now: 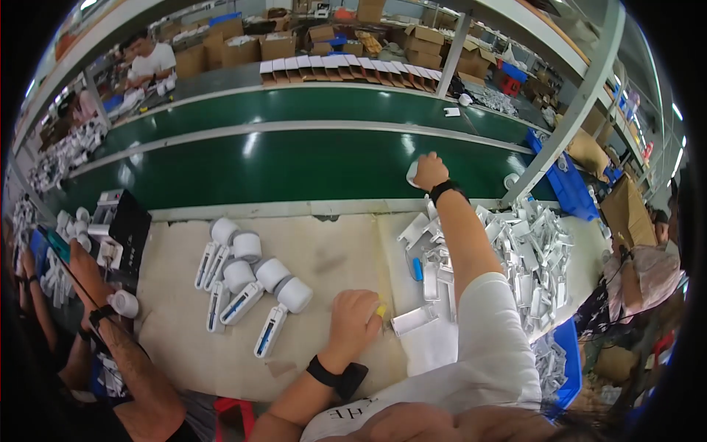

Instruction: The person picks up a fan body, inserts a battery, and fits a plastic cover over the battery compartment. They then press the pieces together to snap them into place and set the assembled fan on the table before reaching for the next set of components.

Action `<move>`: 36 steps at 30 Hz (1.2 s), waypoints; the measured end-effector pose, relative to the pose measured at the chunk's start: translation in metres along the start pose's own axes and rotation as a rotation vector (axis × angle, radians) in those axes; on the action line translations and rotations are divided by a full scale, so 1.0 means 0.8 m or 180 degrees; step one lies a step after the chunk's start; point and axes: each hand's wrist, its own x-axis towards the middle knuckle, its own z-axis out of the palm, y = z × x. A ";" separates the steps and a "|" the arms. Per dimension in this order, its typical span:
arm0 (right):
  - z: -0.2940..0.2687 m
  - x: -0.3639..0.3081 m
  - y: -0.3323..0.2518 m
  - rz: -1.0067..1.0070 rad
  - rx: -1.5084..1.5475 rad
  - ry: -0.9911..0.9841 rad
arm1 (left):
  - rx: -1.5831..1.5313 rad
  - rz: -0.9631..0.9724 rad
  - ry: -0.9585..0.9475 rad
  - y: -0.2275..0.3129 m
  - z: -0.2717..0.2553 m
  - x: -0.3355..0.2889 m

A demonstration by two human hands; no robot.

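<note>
My right hand (431, 172) reaches far out over the green conveyor belt (294, 166). Its fingers are closed on a white rounded part (412, 175), mostly covered by the hand. My left hand (353, 322) rests low over the pale work mat (339, 243), its fingers curled. A small yellow thing (381, 310) shows at its fingertips; what it belongs to is hidden. To the left of that hand lie several white devices (271, 331) with round heads and slim handles. White plastic housings (526, 258) are heaped beside my right forearm, with one loose housing (414, 320) near my left hand.
A small blue cylinder (417, 269) lies among the housings. Blue bins (563, 177) stand at the right, and a black box-shaped fixture (121, 236) at the left. A co-worker's arm (125, 346) is close on the left. White-topped cartons (346, 70) line the far side of the belt.
</note>
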 end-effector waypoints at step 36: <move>-0.143 -0.331 -0.020 -0.1133 0.6367 -0.1309 | -0.4753 -0.1750 -0.0878 0.021 -0.040 0.013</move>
